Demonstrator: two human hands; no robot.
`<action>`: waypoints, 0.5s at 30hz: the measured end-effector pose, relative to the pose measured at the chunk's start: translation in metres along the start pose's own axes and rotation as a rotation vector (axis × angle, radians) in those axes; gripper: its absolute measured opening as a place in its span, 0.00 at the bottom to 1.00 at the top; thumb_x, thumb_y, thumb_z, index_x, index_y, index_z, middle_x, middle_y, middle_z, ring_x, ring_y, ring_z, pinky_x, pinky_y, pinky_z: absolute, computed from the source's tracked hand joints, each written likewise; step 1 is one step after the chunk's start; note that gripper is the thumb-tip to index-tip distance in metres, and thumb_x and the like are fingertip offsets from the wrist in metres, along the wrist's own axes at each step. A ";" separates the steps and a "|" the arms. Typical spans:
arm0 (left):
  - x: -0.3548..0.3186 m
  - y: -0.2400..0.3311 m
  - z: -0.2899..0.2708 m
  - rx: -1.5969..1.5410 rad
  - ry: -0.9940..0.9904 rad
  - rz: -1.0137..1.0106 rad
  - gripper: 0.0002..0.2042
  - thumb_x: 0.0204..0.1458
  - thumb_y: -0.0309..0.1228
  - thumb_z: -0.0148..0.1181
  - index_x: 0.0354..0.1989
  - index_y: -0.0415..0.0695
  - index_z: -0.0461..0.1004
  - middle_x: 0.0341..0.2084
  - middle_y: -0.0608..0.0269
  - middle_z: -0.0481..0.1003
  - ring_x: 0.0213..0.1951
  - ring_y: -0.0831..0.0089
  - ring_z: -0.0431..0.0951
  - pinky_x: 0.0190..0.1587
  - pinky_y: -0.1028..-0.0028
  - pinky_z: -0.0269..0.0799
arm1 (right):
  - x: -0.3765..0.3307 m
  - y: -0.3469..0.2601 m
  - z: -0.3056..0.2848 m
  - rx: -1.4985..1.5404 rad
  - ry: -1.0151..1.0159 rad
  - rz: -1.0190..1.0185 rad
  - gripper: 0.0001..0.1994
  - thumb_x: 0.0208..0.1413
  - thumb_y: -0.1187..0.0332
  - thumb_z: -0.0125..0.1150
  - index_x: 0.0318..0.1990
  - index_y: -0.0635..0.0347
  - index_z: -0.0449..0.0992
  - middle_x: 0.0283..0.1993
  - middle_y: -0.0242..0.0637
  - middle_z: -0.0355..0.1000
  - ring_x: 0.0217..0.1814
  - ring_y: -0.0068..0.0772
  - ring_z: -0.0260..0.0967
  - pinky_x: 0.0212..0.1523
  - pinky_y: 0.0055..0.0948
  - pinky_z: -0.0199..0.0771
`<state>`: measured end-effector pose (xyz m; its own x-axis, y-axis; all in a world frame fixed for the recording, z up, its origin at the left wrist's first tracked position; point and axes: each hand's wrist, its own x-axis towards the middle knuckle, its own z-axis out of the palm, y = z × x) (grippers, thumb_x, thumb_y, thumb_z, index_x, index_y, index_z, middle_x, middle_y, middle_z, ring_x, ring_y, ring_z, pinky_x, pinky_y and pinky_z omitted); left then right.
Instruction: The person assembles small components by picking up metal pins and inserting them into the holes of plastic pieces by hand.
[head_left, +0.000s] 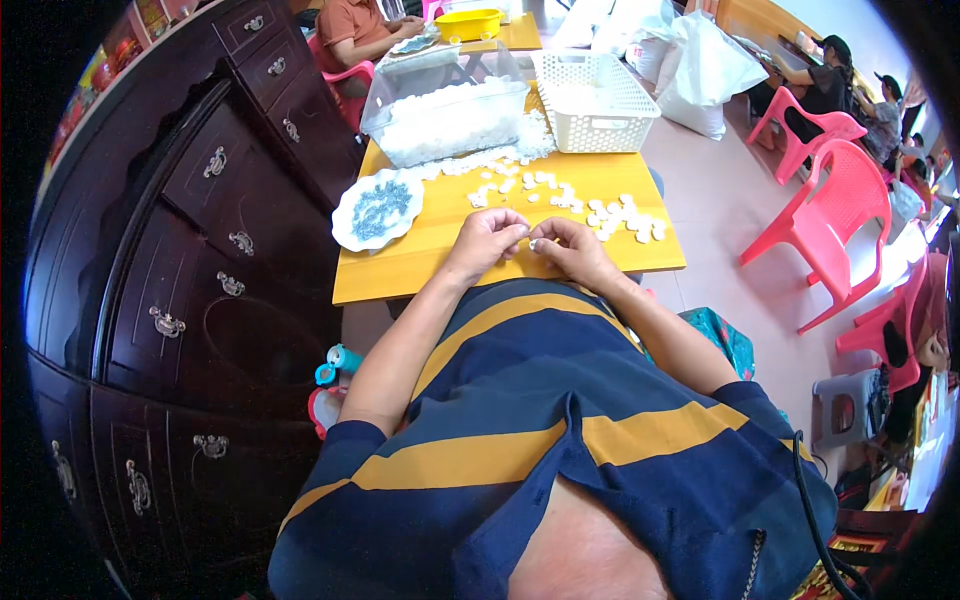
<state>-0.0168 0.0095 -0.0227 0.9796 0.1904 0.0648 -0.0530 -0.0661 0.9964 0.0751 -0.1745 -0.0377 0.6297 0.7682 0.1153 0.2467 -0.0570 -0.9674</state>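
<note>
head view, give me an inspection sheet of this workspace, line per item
surface: yellow wooden table, bare along its near edge
job's things: small white piece pinched between both hands; loose white pieces scattered on the table
clutter: white plate of blue-grey bits; clear plastic tub of white pieces; white basket; yellow bowl
hands: left hand and right hand, fingertips meeting over the near edge
cables: black cord at the person's right side
surroundings: dark wooden cabinet on the left; pink plastic chairs; other people seated
</note>
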 end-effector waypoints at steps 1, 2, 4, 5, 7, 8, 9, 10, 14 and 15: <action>0.000 0.001 0.000 -0.007 -0.001 -0.011 0.06 0.59 0.31 0.62 0.38 0.42 0.78 0.26 0.72 0.76 0.25 0.85 0.72 0.29 0.83 0.69 | 0.000 0.000 0.000 0.046 -0.013 -0.002 0.08 0.61 0.68 0.62 0.43 0.62 0.78 0.34 0.29 0.75 0.31 0.16 0.70 0.32 0.22 0.75; -0.001 0.002 0.001 -0.013 -0.003 -0.021 0.06 0.59 0.32 0.62 0.38 0.42 0.78 0.27 0.72 0.76 0.25 0.85 0.72 0.30 0.83 0.70 | 0.001 0.001 0.000 0.065 -0.009 0.001 0.08 0.61 0.68 0.62 0.43 0.62 0.78 0.35 0.28 0.75 0.31 0.16 0.69 0.32 0.22 0.75; -0.001 0.002 0.001 -0.016 -0.001 -0.035 0.07 0.59 0.32 0.62 0.39 0.42 0.78 0.27 0.72 0.76 0.26 0.85 0.72 0.30 0.83 0.70 | 0.001 0.000 0.000 0.100 -0.009 0.028 0.08 0.61 0.68 0.62 0.43 0.62 0.78 0.35 0.28 0.75 0.31 0.16 0.69 0.32 0.21 0.75; -0.001 0.001 0.002 -0.026 -0.005 -0.036 0.06 0.58 0.31 0.62 0.38 0.42 0.78 0.27 0.72 0.76 0.26 0.85 0.72 0.30 0.83 0.70 | 0.001 0.000 0.000 0.132 -0.006 0.055 0.08 0.61 0.69 0.62 0.44 0.62 0.77 0.35 0.28 0.75 0.31 0.16 0.69 0.32 0.21 0.75; -0.002 0.000 0.003 -0.033 -0.007 -0.039 0.06 0.58 0.31 0.62 0.38 0.42 0.78 0.27 0.72 0.76 0.26 0.85 0.72 0.30 0.83 0.70 | 0.001 0.000 0.000 0.163 0.000 0.029 0.09 0.61 0.69 0.62 0.45 0.62 0.76 0.34 0.28 0.74 0.31 0.16 0.69 0.32 0.21 0.75; -0.002 0.001 0.003 -0.041 -0.007 -0.041 0.06 0.58 0.31 0.62 0.38 0.43 0.78 0.27 0.72 0.76 0.26 0.85 0.72 0.30 0.83 0.70 | 0.001 0.000 0.000 0.188 0.010 0.004 0.10 0.61 0.69 0.62 0.46 0.61 0.75 0.34 0.28 0.74 0.30 0.16 0.69 0.32 0.21 0.74; -0.002 0.001 0.004 -0.049 -0.007 -0.044 0.05 0.58 0.31 0.62 0.38 0.43 0.78 0.27 0.72 0.76 0.26 0.85 0.73 0.30 0.83 0.70 | 0.001 0.000 0.000 0.192 0.009 0.004 0.10 0.61 0.69 0.62 0.46 0.61 0.75 0.34 0.28 0.74 0.30 0.16 0.69 0.32 0.21 0.74; -0.002 0.000 0.004 -0.046 -0.007 -0.047 0.05 0.58 0.31 0.62 0.38 0.43 0.78 0.27 0.72 0.76 0.26 0.85 0.73 0.30 0.83 0.70 | 0.002 0.000 -0.001 0.195 0.011 0.023 0.10 0.60 0.69 0.62 0.47 0.61 0.74 0.34 0.29 0.74 0.30 0.16 0.69 0.31 0.20 0.74; -0.002 -0.003 0.005 -0.056 -0.007 -0.055 0.05 0.57 0.30 0.63 0.38 0.43 0.77 0.26 0.72 0.76 0.25 0.86 0.73 0.28 0.83 0.70 | 0.003 0.003 0.000 0.199 0.025 0.047 0.12 0.60 0.70 0.64 0.48 0.60 0.71 0.34 0.29 0.72 0.29 0.16 0.69 0.29 0.19 0.71; -0.002 -0.003 0.005 -0.061 0.000 -0.047 0.05 0.57 0.29 0.63 0.38 0.43 0.77 0.26 0.72 0.76 0.24 0.86 0.73 0.27 0.83 0.69 | 0.004 0.004 0.000 0.203 0.027 0.048 0.12 0.60 0.70 0.64 0.48 0.60 0.71 0.34 0.29 0.72 0.29 0.16 0.69 0.29 0.19 0.71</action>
<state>-0.0175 0.0044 -0.0265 0.9813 0.1916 0.0183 -0.0192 0.0026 0.9998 0.0786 -0.1720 -0.0411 0.6577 0.7499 0.0711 0.0639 0.0385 -0.9972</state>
